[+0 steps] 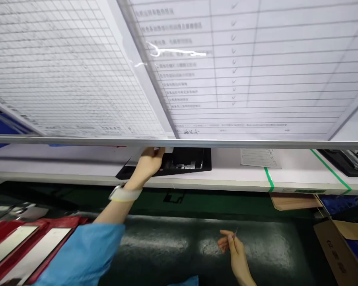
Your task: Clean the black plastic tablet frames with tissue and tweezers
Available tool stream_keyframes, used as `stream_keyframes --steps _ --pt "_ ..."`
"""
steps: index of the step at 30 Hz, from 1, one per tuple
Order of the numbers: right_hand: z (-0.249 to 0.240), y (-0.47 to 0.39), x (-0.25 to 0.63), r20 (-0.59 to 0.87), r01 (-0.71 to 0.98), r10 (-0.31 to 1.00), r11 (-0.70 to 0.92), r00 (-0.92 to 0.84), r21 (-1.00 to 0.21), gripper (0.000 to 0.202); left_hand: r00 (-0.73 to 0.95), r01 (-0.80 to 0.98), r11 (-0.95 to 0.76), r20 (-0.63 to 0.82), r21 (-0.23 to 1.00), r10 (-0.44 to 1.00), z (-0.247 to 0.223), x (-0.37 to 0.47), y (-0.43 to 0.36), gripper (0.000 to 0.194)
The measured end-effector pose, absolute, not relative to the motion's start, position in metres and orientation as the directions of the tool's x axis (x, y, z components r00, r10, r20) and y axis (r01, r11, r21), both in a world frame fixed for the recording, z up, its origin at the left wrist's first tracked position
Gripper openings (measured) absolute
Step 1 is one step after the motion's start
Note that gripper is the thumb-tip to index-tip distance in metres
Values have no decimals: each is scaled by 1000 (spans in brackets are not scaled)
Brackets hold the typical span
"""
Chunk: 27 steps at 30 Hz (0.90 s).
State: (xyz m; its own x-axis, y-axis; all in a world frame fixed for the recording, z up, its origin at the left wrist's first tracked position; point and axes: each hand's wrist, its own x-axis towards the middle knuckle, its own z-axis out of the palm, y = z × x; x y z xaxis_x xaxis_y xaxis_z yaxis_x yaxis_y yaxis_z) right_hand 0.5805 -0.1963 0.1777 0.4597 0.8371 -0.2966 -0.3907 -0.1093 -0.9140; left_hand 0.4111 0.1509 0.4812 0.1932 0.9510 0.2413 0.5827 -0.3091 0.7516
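Note:
My left hand (pixel 149 165) reaches over the bench, its fingers curled at the left part of a black tray (pixel 208 161). The metal rail partly covers the fingertips, and what they grip is unclear. A small white piece (pixel 169 150) shows right beside them. Dark and silvery parts (pixel 186 161) lie in the tray, too shaded to name. Lower down, off the bench, my right hand (pixel 234 248) is raised over the dark green floor. Its thumb and fingers pinch a thin pointed tool (pixel 235 232), of which only a short tip shows.
Sheets of forms (pixel 256 79) hang on a board above a metal rail (pixel 256 145), close overhead. Green tape (pixel 269 179) marks the white bench (pixel 226 174), where a paper (pixel 259 158) lies. Red holders (pixel 44 242) are at lower left, a cardboard box (pixel 335 250) at lower right.

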Motion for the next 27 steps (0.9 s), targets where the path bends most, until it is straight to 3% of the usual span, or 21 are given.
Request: stream_keyframes --steps 5,10,15,27 --pt "260 -150 573 -102 -386 961 4 256 -923 71 152 402 -193 143 895 978 486 353 48 40" --pt "325 -112 546 59 -414 996 82 70 -907 76 173 315 -71 17 947 985 487 324 -2 41" --pt "349 -99 511 82 -378 995 95 51 -921 58 181 254 -9 -38 967 983 480 286 -7 42" --pt "372 -103 439 24 -231 987 61 160 -971 60 439 28 156 -153 987 886 472 211 16 55"
